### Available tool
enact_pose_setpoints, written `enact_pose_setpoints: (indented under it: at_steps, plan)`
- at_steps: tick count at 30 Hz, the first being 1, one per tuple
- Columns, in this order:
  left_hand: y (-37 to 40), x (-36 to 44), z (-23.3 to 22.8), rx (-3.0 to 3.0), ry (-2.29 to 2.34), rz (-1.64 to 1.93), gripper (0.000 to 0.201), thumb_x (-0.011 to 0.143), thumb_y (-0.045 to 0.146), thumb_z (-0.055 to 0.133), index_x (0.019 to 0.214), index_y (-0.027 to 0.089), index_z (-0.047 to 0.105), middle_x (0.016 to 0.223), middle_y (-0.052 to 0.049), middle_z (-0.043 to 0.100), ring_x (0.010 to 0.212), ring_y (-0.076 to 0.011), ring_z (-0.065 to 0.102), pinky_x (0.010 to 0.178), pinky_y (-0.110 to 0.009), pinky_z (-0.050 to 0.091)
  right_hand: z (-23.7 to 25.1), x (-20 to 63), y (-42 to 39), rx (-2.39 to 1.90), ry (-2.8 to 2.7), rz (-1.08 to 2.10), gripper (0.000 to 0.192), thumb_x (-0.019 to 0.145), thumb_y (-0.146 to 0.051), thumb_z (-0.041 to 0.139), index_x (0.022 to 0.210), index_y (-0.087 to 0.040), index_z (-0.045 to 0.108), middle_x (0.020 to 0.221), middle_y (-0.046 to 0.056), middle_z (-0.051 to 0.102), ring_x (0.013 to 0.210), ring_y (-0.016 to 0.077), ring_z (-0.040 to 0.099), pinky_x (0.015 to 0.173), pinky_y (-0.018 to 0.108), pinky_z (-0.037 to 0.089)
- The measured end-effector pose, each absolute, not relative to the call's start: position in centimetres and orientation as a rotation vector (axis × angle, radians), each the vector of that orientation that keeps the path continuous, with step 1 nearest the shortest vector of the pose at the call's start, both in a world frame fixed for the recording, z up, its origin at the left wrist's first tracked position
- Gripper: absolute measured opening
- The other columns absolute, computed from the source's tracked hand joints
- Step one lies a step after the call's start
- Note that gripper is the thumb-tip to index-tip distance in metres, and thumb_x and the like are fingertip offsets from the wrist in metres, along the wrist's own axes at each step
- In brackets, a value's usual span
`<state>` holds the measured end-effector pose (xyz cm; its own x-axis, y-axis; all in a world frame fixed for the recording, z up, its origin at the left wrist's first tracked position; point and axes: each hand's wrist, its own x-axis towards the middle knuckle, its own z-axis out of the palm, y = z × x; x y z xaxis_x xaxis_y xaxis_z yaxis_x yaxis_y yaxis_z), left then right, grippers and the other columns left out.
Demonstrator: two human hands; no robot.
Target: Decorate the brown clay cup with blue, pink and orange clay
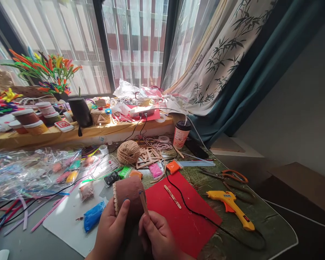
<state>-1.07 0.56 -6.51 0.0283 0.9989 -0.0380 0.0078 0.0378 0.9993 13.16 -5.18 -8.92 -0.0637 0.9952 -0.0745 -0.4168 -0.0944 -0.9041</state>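
My left hand (111, 224) is wrapped around a reddish-brown clay-covered cup (128, 191), its thumb on the near side. A pale beaded trim runs along the cup's left edge. A small blue spot shows near that thumb. Between the thumb and fingers of my right hand (157, 231) is a wooden craft stick (144, 203), with a bit of blue at its tip, which is at the cup's right side. Whether the tip touches the clay I cannot tell. Blue clay in a bag (94, 216) lies left of my hands. Another craft stick (172, 197) rests on the red sheet (189, 216).
A yellow hot glue gun (231, 206) and orange-handled scissors (234, 176) lie on the right. Its black cord crosses the red sheet. Behind the cup are a twine ball (128, 152), clay packets and a paper drink cup (181, 135). Plastic bags (38, 169) cover the left.
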Motion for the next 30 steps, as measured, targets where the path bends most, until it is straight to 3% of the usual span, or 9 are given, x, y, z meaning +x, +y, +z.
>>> enact_pose_setpoints:
  at_steps: [8, 15, 20, 30]
  plan:
    - [0.8, -1.6, -7.5, 1.181, 1.174, 1.151, 0.048, 0.086, 0.059, 0.083, 0.109, 0.018, 0.078, 0.109, -0.011, 0.086, 0.101, -0.0342, 0.081, 0.087, -0.037, 0.064, -8.8, 12.9, -5.0, -0.916, -0.937, 1.456, 0.071, 0.089, -0.090, 0.058, 0.066, -0.023, 0.053, 0.045, -0.009, 0.038, 0.038, 0.0078, 0.030, 0.041, 0.023, 0.021]
    - [0.3, -1.1, -6.7, 1.026, 1.090, 1.175, 0.056, 0.082, 0.072, 0.078, 0.098, 0.018, 0.080, 0.092, -0.009, 0.085, 0.083, -0.0329, 0.079, 0.076, -0.039, 0.065, -9.5, 13.2, -5.5, -0.975, -1.012, 1.389, 0.070, 0.093, -0.087, 0.055, 0.067, -0.022, 0.057, 0.049, -0.006, 0.039, 0.047, 0.0109, 0.034, 0.047, 0.025, 0.022]
    - [0.5, -0.6, -5.5, 0.958, 1.144, 1.195, 0.046, 0.080, 0.064, 0.085, 0.088, 0.020, 0.076, 0.080, -0.004, 0.082, 0.072, -0.0262, 0.075, 0.067, -0.033, 0.061, -9.9, 13.2, -5.6, -0.986, -1.006, 1.406, 0.068, 0.094, -0.085, 0.057, 0.069, -0.022, 0.059, 0.049, -0.006, 0.041, 0.047, 0.0117, 0.035, 0.048, 0.026, 0.023]
    - [0.6, -0.9, -5.8, 1.102, 1.072, 1.176, 0.055, 0.088, 0.068, 0.077, 0.108, 0.017, 0.081, 0.105, -0.012, 0.086, 0.096, -0.0332, 0.080, 0.089, -0.039, 0.062, -11.2, 12.7, -5.8, -0.944, -0.939, 1.457, 0.065, 0.094, -0.082, 0.061, 0.075, -0.020, 0.065, 0.047, -0.009, 0.040, 0.039, 0.0086, 0.030, 0.043, 0.025, 0.020]
